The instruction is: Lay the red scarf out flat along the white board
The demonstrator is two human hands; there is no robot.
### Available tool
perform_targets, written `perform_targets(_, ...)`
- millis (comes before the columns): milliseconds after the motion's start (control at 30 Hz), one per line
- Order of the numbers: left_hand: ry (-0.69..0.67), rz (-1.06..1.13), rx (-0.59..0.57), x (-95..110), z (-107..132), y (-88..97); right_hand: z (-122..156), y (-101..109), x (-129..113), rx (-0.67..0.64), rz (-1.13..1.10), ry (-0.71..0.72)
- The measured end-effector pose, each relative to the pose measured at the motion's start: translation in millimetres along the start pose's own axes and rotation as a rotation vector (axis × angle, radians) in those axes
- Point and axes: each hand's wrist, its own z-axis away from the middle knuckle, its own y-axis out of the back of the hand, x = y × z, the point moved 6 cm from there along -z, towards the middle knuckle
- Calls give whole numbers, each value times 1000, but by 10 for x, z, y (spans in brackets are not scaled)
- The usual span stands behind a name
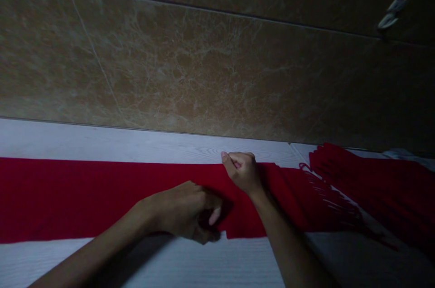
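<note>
A long red scarf (84, 202) lies flat across the pale wood-grain surface, with a fringed end (333, 197) at the right and a folded-over layer in its middle. My left hand (188, 211) is curled at the scarf's near edge, fingers bent in over the cloth beside the fold's corner. At the far edge, my right hand (243, 172) is closed in a fist on the cloth, thumb pointing left. What is pinched inside each hand is partly hidden by the fingers.
Another stretch of red cloth (374, 183) lies bunched at the right. Brown marbled tiles (204, 61) rise along the far side of the pale surface (190, 261). A small light-coloured object (390, 16), perhaps a cable, shows against the tiles at the upper right. The light is dim.
</note>
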Motion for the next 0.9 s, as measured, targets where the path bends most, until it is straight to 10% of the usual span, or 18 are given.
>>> perform_targets(433,146,31,-79,-108,44,0,6,-15,-27,-14,-32,14)
perform_targets(900,2,-21,-19,-66,4,-30,8,-31,-17,-31,-37,9)
